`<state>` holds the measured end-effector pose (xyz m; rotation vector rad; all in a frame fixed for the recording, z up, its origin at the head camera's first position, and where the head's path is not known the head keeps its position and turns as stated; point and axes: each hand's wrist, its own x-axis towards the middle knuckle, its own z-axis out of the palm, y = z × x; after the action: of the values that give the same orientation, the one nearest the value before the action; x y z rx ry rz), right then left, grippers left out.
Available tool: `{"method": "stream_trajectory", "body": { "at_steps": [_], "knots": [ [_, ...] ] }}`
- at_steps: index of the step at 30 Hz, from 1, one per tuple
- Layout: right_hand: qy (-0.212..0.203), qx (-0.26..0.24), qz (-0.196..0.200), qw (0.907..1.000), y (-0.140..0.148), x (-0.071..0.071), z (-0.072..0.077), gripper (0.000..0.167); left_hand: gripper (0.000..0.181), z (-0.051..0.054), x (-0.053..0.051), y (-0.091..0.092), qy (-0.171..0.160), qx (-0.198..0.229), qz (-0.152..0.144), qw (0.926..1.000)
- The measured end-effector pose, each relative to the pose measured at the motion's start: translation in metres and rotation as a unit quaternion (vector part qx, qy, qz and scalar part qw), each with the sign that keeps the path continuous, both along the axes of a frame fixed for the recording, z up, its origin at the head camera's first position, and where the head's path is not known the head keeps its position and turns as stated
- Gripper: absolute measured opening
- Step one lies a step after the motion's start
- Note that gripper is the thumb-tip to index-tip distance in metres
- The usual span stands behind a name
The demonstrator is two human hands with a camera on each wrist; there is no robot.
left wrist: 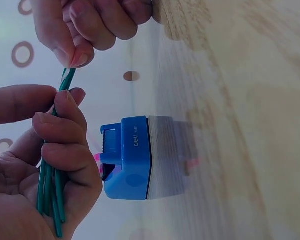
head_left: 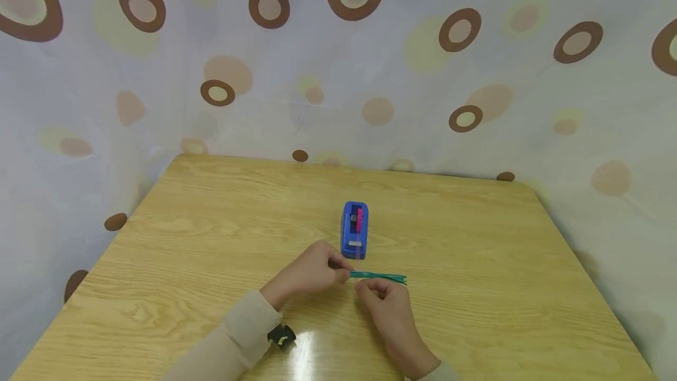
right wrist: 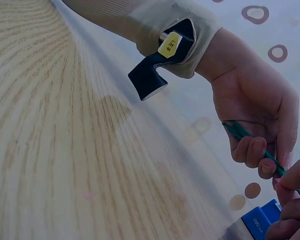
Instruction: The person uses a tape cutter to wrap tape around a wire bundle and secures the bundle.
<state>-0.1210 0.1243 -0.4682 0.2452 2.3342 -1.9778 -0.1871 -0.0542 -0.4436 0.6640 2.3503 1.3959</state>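
Running through left fingers (left wrist: 65, 129); green strands (head_left: 378, 276)
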Motion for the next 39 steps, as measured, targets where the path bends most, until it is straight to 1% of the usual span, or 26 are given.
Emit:
{"method": "stream_trajectory", "body": {
  "at_steps": [2,8,15,19,25,33,39],
  "knots": [
    [0.004,0.002,-0.001,1.0000,-0.0007,-0.0003,0.0013,0.018,0.011,0.0013,-0.0009,0.0000,0.002,-0.001,-0.001,1.0000],
    [0.010,0.002,-0.002,0.9999,-0.0025,-0.0006,0.0028,0.017,0.011,0.0029,-0.0020,0.0002,-0.006,-0.003,-0.001,1.0000],
    [0.009,0.004,-0.003,0.9999,-0.0051,-0.0003,0.0026,0.017,0.011,0.0016,-0.0020,-0.0010,-0.001,-0.006,0.008,0.9999],
    [0.006,0.008,-0.003,0.9999,-0.0056,0.0003,0.0023,0.018,0.010,0.0004,-0.0025,-0.0012,-0.004,-0.003,0.009,0.9999],
    [0.003,0.005,0.000,1.0000,-0.0048,0.0002,-0.0005,0.019,0.008,-0.0002,-0.0028,-0.0009,-0.018,-0.001,0.009,0.9998],
    [0.001,-0.003,0.004,1.0000,-0.0036,-0.0007,-0.0036,0.019,0.009,-0.0005,-0.0044,-0.0015,-0.015,0.003,0.003,0.9999],
    [0.005,0.022,0.006,0.9997,-0.0024,-0.0006,-0.0006,0.018,0.009,-0.0035,-0.0065,-0.0003,-0.013,0.016,-0.001,0.9998]
  ]
}}
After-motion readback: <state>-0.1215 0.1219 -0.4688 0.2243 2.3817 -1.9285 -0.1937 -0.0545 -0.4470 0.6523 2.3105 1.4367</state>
